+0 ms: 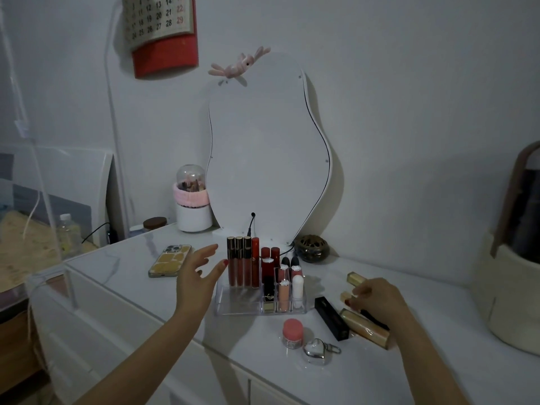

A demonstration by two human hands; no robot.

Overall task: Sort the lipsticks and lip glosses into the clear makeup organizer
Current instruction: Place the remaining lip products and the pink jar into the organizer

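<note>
Sorting mostly done: organizer on the counter holds about a dozen tubes. Black lipstick and gold tubes remain outside. Left hand spread, empty; right hand pinching a small gold tube.

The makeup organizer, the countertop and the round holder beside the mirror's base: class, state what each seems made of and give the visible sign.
Makeup organizer: clear hard plastic, probably acrylic, glossy; the lipsticks show through its walls.
Countertop: white with faint grey veins and a soft sheen, so marble or a marble-look surface.
Round holder: dark with a brassy tint and cut-out pattern, likely metal, though that is uncertain.
</note>
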